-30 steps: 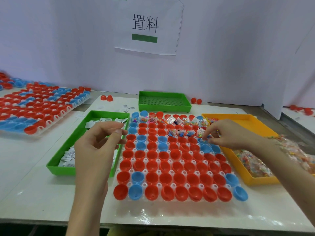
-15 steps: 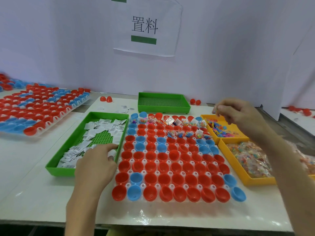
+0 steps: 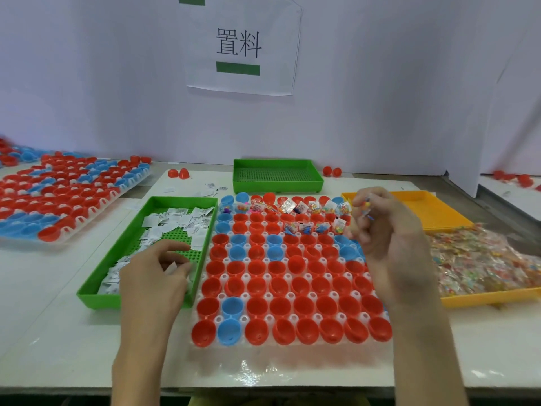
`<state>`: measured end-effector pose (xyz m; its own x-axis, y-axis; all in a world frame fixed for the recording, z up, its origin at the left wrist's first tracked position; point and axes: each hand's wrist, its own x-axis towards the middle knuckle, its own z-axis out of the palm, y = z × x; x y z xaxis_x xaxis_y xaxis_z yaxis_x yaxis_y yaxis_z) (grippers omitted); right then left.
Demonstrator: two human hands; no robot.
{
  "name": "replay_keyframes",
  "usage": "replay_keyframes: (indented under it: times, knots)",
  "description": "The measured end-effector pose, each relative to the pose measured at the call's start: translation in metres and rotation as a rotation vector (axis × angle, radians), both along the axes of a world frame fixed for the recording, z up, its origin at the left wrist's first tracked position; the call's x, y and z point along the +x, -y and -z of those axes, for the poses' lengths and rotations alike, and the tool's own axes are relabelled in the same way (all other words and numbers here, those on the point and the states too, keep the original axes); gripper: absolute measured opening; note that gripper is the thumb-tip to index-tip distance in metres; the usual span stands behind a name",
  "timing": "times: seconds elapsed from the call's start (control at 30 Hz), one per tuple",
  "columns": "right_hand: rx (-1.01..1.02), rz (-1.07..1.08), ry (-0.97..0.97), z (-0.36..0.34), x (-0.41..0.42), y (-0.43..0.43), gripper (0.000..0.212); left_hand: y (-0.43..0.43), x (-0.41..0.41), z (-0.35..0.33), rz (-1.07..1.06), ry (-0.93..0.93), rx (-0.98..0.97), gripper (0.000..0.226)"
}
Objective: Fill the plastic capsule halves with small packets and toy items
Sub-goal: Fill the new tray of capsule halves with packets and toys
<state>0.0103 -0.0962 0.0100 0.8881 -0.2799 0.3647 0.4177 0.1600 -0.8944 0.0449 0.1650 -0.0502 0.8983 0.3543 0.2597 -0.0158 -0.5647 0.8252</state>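
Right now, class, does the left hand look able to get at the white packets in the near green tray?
Probably yes: the left hand hovers over the open green tray, with nothing between it and the white packets.

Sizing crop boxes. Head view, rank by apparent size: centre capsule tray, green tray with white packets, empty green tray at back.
1. capsule tray
2. green packet tray
3. empty green tray: farther back, so its real size against 2 is unsure.
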Motion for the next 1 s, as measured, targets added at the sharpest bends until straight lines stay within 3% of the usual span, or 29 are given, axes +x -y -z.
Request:
replay_keyframes:
  times: [0.23, 0.43, 0.6, 0.83, 1.0]
  knots:
    - [-0.070, 0.006, -0.036, 0.005, 0.003, -0.015, 0.038, -0.001, -0.002, -0.001, -0.001, 0.207, -0.102, 0.029]
    - [-0.113, 0.014, -0.068, 0.005, 0.004, -0.018, 0.031, -0.006, 0.005, 0.004, 0.084, -0.060, 0.081, 0.029]
    - [-0.114, 0.026, -0.089, 0.005, 0.004, -0.017, 0.030, -0.001, 0.012, 0.004, 0.060, -0.088, 0.129, 0.034]
    - [-0.186, -0.003, -0.069, 0.009, 0.004, -0.021, 0.027, -0.006, 0.001, -0.002, -0.019, 0.249, -0.200, 0.023]
    - [-0.390, -0.129, -0.027, 0.010, 0.000, -0.037, 0.027, 0.018, -0.013, -0.023, 0.167, 0.341, -0.591, 0.014]
